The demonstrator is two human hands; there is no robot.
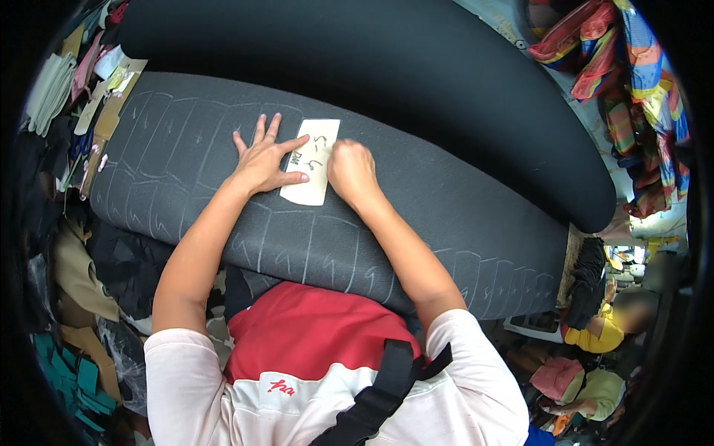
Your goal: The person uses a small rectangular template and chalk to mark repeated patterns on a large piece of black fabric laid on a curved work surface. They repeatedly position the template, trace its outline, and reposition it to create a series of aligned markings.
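A cream card template with handwritten marks lies flat on dark grey fabric. My left hand is open, its fingers spread over the fabric; the thumb and a finger rest on the left part of the card. Against the card's right edge, my right hand is closed in a pinch. Whatever it may hold is hidden by the fingers. Pale chalk outlines, drawn in rows of narrow panels, run along the fabric's far left and near side.
Behind the fabric lies a large black roll. Folded cloth is piled at the left, above teal scraps. Bright plaid bundles hang at the right. A person in yellow and others sit at the lower right.
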